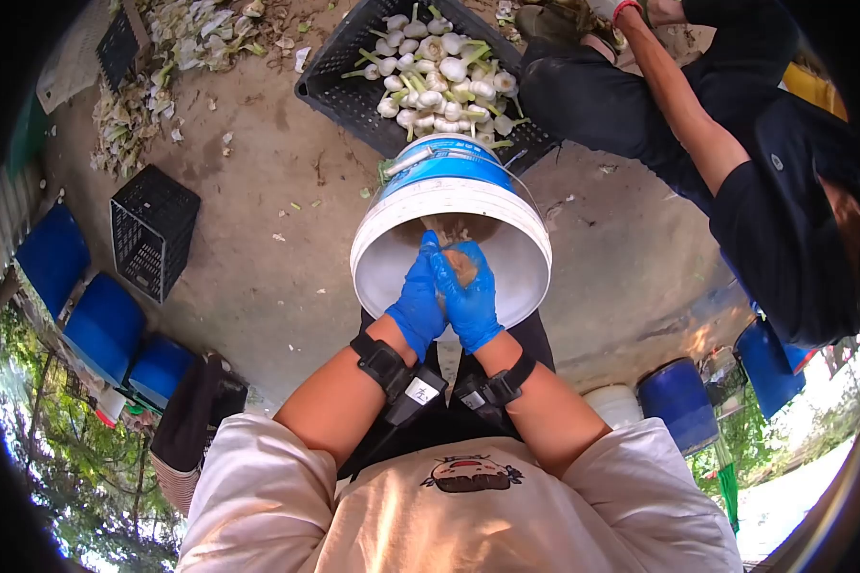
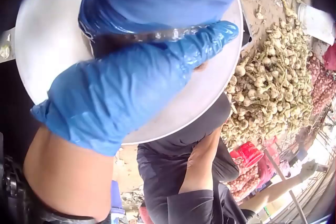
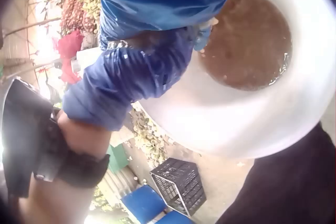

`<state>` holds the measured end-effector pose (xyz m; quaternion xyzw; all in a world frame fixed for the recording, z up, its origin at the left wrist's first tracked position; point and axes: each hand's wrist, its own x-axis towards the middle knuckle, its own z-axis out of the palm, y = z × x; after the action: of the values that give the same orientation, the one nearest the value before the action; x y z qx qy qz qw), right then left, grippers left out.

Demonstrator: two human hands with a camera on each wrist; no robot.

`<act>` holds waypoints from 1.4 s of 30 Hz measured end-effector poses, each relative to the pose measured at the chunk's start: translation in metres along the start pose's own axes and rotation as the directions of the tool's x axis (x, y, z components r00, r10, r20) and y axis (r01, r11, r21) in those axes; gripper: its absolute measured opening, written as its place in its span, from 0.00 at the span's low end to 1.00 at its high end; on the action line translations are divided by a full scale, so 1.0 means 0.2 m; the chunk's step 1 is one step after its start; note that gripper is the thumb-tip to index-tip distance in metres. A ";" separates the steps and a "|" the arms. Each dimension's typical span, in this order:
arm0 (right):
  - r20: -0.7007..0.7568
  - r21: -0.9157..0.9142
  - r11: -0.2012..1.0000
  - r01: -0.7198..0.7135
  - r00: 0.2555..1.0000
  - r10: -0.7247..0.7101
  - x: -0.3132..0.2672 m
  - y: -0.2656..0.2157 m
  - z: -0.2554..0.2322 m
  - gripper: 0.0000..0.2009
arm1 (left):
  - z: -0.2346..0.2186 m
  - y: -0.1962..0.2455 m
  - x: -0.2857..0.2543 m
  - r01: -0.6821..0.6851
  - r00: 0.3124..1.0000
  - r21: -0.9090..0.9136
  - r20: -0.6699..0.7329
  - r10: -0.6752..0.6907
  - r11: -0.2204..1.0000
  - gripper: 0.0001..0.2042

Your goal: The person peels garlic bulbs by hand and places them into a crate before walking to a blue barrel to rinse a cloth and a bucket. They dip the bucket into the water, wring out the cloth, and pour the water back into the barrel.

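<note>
Blue-gloved left hand [image 1: 419,301] and right hand [image 1: 470,298] pressed together over white bucket [image 1: 521,282], pinching one small bulb [image 1: 461,265]. Washing judged midway: muddy water [image 3: 247,40] below, cleaned garlic [image 1: 440,72] heaped in far black crate [image 1: 339,72].

Both bare forearms extend forward from rolled pale sleeves, each wrist strapped with a black band. The left hand [image 1: 416,304] and right hand [image 1: 470,298], in wet blue gloves, meet palm to palm, fingers curled together, pressed close so their thumbs [image 2: 202,45] and knuckles touch.
</note>
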<state>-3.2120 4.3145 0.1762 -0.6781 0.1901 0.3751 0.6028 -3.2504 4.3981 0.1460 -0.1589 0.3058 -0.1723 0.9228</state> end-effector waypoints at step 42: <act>-0.200 -0.115 0.947 -0.299 0.941 0.273 0.63 0.51 -0.08 0.12 | -0.04 0.10 -0.09 0.284 0.607 0.806 -0.570 0.554 0.519 0.25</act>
<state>-3.1985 4.3037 0.0140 -0.7162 0.3132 0.4083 0.4713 -3.2645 4.4229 0.1409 0.4271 0.5628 -0.2642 0.6566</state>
